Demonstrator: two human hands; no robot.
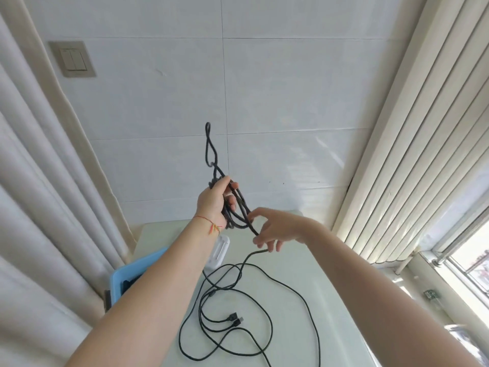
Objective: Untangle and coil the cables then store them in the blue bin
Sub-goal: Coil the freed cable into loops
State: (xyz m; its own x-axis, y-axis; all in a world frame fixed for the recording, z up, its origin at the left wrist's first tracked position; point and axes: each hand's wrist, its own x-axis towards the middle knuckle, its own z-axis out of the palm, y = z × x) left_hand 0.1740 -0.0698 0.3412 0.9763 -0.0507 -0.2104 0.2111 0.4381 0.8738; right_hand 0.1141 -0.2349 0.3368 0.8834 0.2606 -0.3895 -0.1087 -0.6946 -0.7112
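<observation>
A bundle of black cable loops (232, 207) is gripped in the raised left hand (215, 201) above the table (344, 300). One strand is pinched by the right hand (275, 229). More cable (238, 308) is sprawled on the table, and the blue bin (132, 274) is set at its left edge.

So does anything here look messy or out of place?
Mostly the thin black cables sprawled in loose, overlapping loops across the table, not yet coiled. The left hand holds a half-gathered bundle; the right hand pinches one strand. Nothing looks damaged.

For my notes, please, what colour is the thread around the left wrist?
Red thread bracelet, clearest in the head view.
</observation>
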